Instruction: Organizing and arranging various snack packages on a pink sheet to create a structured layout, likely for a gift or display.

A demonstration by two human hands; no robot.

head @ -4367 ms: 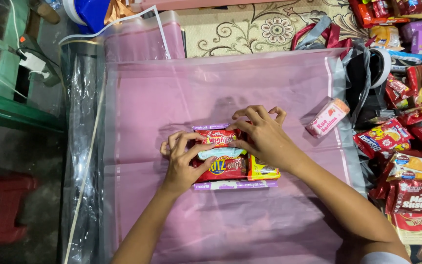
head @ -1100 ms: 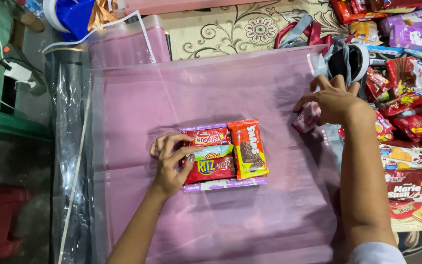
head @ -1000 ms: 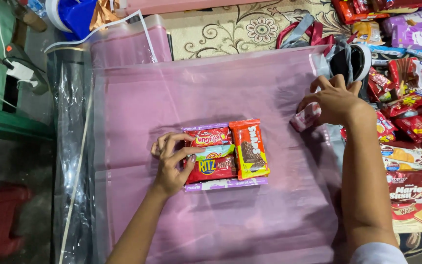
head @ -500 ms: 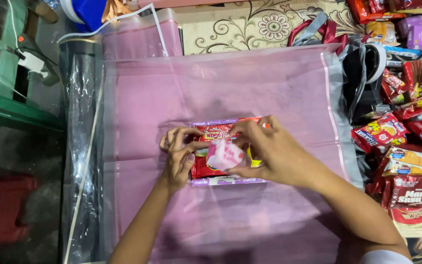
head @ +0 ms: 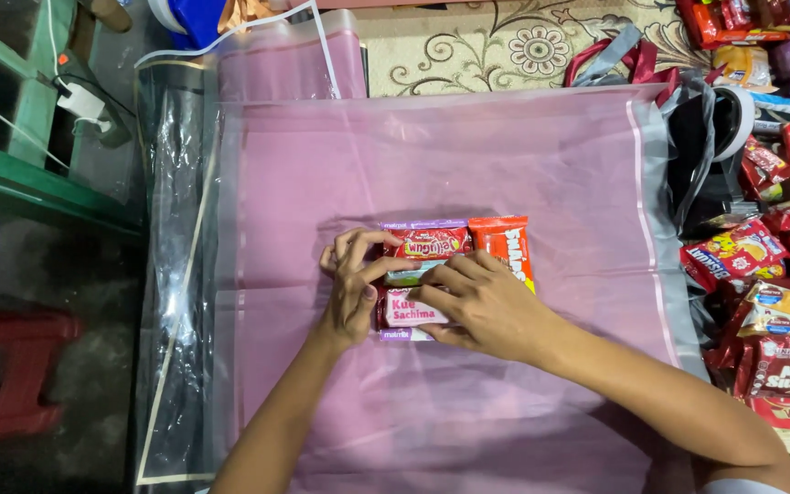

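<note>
Both hands rest on a snack stack (head: 454, 274) at the centre of a pink sheet (head: 432, 155). The left hand (head: 354, 288) steadies the stack's left edge, fingers curled against it; the right hand (head: 486, 302) presses a pink packet (head: 411, 309) flat on top — neither hand is clenched. More snacks (head: 770, 265) lie at right.

A second ago the right hand (head: 486, 306) was out at the heap of snack packets (head: 761, 265) on the right — now it is back over the stack of snacks (head: 450, 265), pressing a pink packet (head: 413, 309) flat onto it. That packet was not on the stack before — the red cracker packet there is now covered.
</note>
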